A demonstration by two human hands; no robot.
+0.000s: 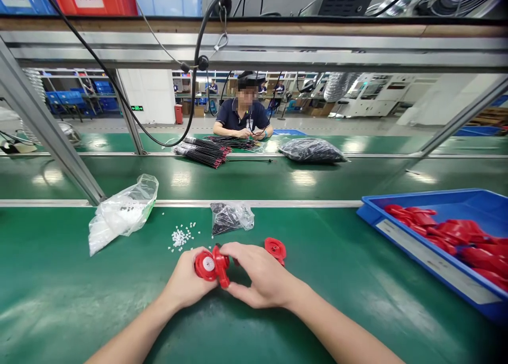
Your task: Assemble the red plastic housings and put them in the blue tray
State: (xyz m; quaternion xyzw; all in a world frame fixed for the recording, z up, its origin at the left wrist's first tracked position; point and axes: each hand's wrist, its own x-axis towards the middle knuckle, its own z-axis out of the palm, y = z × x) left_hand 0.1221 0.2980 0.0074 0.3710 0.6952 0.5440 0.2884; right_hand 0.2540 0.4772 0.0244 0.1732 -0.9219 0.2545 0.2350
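A red plastic part (pixel 212 265) with a round face and a white centre is held between both hands just above the green bench. My left hand (pixel 186 282) is closed on its left side. My right hand (pixel 257 276) is closed around its right side, fingers curled over it. A second red round part (pixel 275 248) lies on the bench just behind my right hand. A small heap of tiny white pieces (pixel 180 237) lies just beyond my left hand.
A clear bag of white pieces (pixel 121 213) lies at the left, a small bag of dark pieces (pixel 230 216) behind the hands. A blue tray (pixel 416 237) with several red parts sits at the right. Across the conveyor a person sits with black cable bundles (pixel 204 151).
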